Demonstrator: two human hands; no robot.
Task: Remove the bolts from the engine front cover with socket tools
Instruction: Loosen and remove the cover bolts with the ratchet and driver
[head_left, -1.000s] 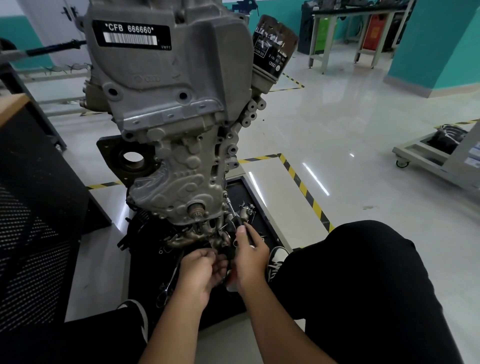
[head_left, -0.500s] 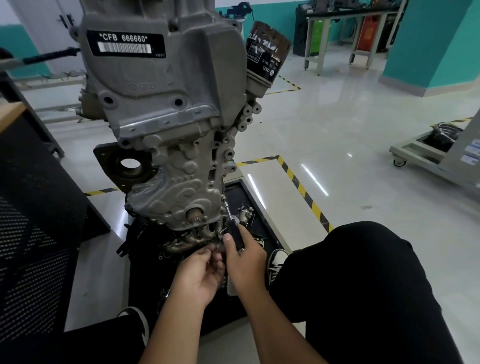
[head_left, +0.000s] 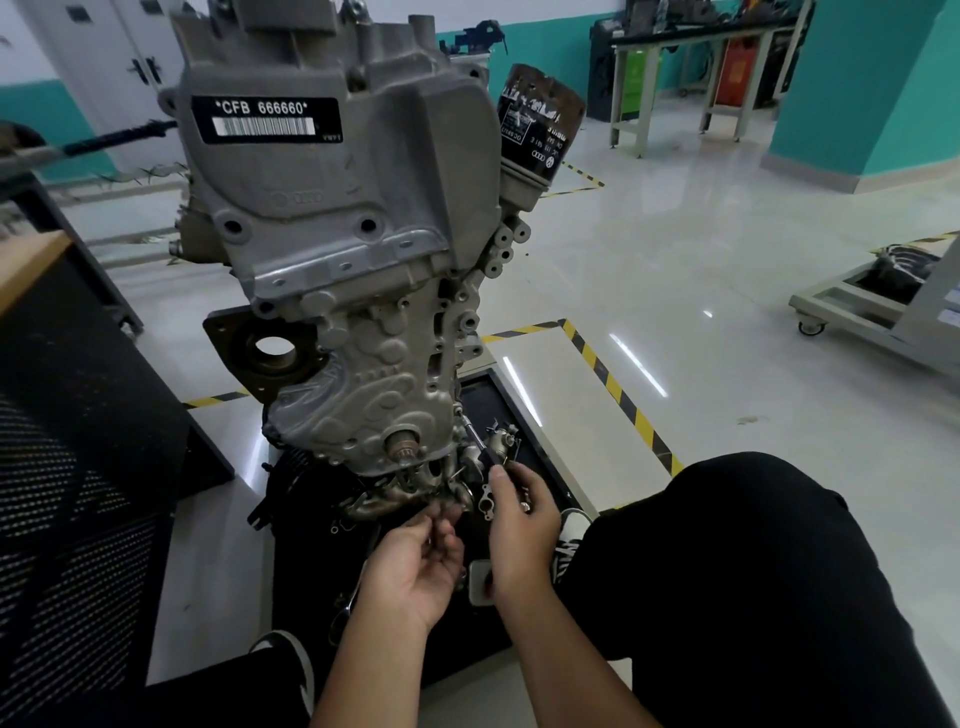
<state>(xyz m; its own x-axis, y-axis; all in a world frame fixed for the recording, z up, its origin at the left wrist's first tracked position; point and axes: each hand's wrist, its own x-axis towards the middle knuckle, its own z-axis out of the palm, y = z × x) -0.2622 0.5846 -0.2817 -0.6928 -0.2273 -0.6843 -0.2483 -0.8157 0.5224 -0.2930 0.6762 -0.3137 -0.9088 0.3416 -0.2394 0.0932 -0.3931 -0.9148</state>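
The grey engine front cover (head_left: 374, 395) stands upright ahead of me, with a "CFB 666660" label near its top. My right hand (head_left: 519, 525) grips the dark handle of a slim socket driver (head_left: 480, 441). The driver's tip sits on a bolt (head_left: 458, 410) at the cover's lower right edge. My left hand (head_left: 415, 566) is palm up just below the engine's bottom, fingers loosely curled; something small and metallic shows between its fingertips, too small to name.
A black tray (head_left: 524, 410) under the engine holds several loose metal parts and a wrench (head_left: 353, 597). An oil filter (head_left: 537, 130) juts out at the upper right. A black mesh cabinet (head_left: 78, 467) stands to the left, my knee (head_left: 753, 545) to the right.
My right hand has risen with the socket driver, bringing its tip from below the engine onto the bolt at the cover's lower right edge. My left hand has dropped slightly.
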